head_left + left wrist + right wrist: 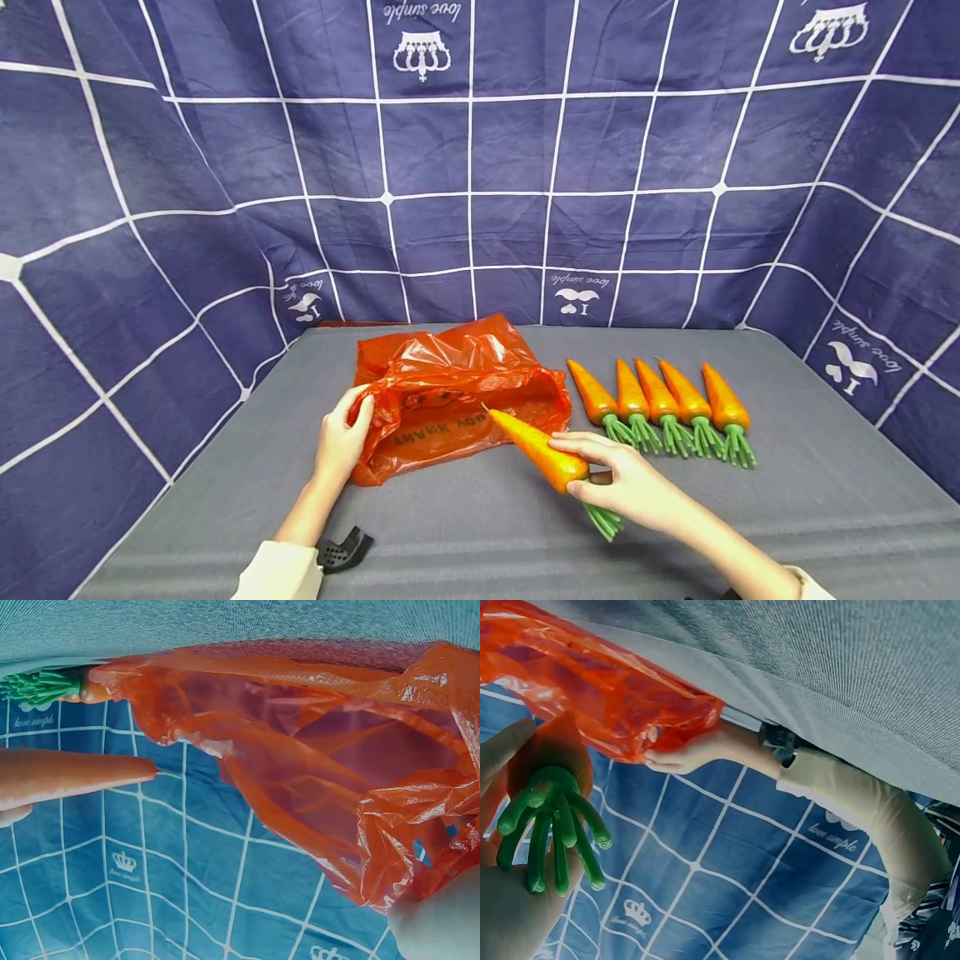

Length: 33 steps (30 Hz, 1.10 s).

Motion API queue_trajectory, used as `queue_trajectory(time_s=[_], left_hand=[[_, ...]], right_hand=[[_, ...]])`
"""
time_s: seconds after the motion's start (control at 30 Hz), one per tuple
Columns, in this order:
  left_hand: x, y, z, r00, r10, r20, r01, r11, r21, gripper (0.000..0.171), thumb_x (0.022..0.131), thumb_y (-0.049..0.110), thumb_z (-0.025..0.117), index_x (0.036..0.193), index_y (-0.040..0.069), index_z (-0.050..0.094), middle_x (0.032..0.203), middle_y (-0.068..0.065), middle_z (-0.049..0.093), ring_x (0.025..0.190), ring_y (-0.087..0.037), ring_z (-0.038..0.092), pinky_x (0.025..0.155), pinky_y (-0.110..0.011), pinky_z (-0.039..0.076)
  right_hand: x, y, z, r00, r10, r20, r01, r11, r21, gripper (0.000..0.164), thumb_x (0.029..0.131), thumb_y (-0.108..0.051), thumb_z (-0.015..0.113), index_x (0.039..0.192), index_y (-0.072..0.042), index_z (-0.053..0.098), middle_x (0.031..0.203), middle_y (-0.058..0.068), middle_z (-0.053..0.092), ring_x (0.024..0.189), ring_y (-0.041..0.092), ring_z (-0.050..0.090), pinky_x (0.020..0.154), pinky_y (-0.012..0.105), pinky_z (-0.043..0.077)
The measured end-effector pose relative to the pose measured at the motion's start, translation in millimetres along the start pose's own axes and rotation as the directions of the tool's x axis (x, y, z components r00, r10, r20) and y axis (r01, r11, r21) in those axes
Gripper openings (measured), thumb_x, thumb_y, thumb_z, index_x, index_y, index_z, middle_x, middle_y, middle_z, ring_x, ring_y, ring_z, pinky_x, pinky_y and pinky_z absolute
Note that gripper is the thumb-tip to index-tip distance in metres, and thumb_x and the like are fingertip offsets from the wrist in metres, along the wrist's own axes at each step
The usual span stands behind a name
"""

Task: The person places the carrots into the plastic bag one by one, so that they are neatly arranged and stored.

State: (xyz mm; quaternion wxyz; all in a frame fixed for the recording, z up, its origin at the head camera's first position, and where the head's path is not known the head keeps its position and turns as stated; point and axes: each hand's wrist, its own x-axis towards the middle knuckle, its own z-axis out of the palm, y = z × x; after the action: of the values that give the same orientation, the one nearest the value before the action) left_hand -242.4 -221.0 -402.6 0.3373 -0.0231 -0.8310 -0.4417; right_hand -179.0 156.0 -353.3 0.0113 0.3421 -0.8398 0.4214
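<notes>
A thin red plastic bag (457,417) with dark print lies on the grey table, its mouth spread toward the person. My left hand (343,433) pinches the bag's left rim, and the left wrist view shows the crumpled film (390,825) by the thumb. In my right hand (622,479) is an orange carrot (542,450), gripped near its thick end with the green stems hanging below. Its thin tip points up and left, in front of the bag's opening. In the right wrist view the carrot's green stems (555,825) face the camera.
Several more carrots (663,404) lie in a row right of the bag, stems toward the person. A blue cloth with white grid lines (510,150) hangs behind and beside the grey table (465,533). A black wrist device (345,550) sits by the left sleeve.
</notes>
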Motion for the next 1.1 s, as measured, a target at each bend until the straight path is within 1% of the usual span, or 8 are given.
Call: queue_trajectory(time_s=[0.2,0.3,0.47,0.53,0.67,0.8,0.93,1.1], left_hand=[[0.3,0.3,2.1,1.000,0.000,0.002,0.000,1.000,-0.016,0.019,0.088,0.018,0.056,0.105,0.016,0.063,0.093,-0.007,0.069,0.075,0.005,0.052,0.070,-0.005,0.037],[0.0,0.2,2.9,1.000,-0.002,0.000,0.002,1.000,-0.018,0.019,0.088,0.018,0.056,0.105,0.015,0.064,0.095,-0.007,0.069,0.077,0.007,0.051,0.072,-0.005,0.036],[-2.3,-0.4,3.5,1.000,-0.009,0.005,0.009,1.000,-0.022,0.018,0.088,0.017,0.056,0.105,0.015,0.064,0.097,-0.007,0.068,0.079,0.007,0.051,0.073,-0.004,0.036],[-3.0,-0.9,3.6,1.000,-0.008,0.007,0.008,1.000,-0.021,0.018,0.088,0.018,0.056,0.104,0.015,0.064,0.097,-0.007,0.069,0.080,0.008,0.051,0.073,-0.004,0.036],[-3.2,-0.3,3.4,1.000,0.001,0.006,-0.001,1.000,-0.023,0.018,0.088,0.017,0.056,0.104,0.015,0.064,0.096,-0.007,0.069,0.080,0.008,0.052,0.073,-0.004,0.036],[-1.0,1.2,3.2,1.000,0.004,0.008,-0.004,1.000,-0.013,0.018,0.088,0.017,0.056,0.105,0.015,0.064,0.097,-0.007,0.069,0.080,0.004,0.053,0.073,-0.005,0.036],[2.0,2.7,2.7,1.000,0.007,0.011,-0.007,1.000,-0.005,0.019,0.089,0.019,0.055,0.106,0.015,0.063,0.096,-0.008,0.069,0.079,0.002,0.054,0.072,-0.006,0.036],[0.8,2.4,0.6,1.000,-0.004,0.003,0.004,1.000,-0.018,0.020,0.088,0.017,0.056,0.106,0.012,0.063,0.096,-0.009,0.068,0.076,0.004,0.052,0.070,-0.005,0.037]], right_hand=[[9,-3,7,0.999,0.008,0.049,-0.008,1.000,0.015,0.045,0.083,-0.024,0.063,0.126,-0.018,0.052,0.128,0.002,0.053,0.116,0.000,0.044,0.082,0.025,0.049],[15,-5,11,0.998,0.013,0.067,-0.015,1.000,0.027,0.044,0.083,-0.026,0.063,0.125,-0.018,0.053,0.128,0.000,0.053,0.115,0.001,0.046,0.082,0.023,0.049],[25,-5,19,0.995,0.013,0.103,-0.017,0.999,0.039,0.043,0.084,-0.027,0.062,0.125,-0.017,0.053,0.128,0.002,0.053,0.116,0.008,0.047,0.083,0.023,0.048],[29,-5,23,0.994,0.008,0.110,-0.012,0.999,0.031,0.043,0.083,-0.026,0.062,0.125,-0.016,0.054,0.128,0.004,0.053,0.116,0.012,0.048,0.083,0.023,0.048],[38,-5,32,0.993,0.013,0.118,-0.015,1.000,0.014,0.043,0.083,-0.025,0.062,0.124,-0.016,0.055,0.129,0.003,0.053,0.116,0.016,0.049,0.082,0.023,0.048],[48,-6,41,0.994,0.022,0.111,-0.023,1.000,0.000,0.044,0.082,-0.025,0.062,0.124,-0.016,0.054,0.128,0.003,0.054,0.118,0.020,0.048,0.085,0.025,0.046],[62,-9,52,0.996,0.044,0.083,-0.043,0.999,-0.023,0.045,0.081,-0.024,0.062,0.125,-0.016,0.054,0.127,0.004,0.054,0.117,0.020,0.049,0.088,0.028,0.045],[79,-10,69,0.998,0.040,0.053,-0.037,0.998,-0.052,0.045,0.080,-0.021,0.062,0.124,-0.014,0.054,0.127,0.007,0.054,0.115,0.021,0.051,0.088,0.032,0.046]])
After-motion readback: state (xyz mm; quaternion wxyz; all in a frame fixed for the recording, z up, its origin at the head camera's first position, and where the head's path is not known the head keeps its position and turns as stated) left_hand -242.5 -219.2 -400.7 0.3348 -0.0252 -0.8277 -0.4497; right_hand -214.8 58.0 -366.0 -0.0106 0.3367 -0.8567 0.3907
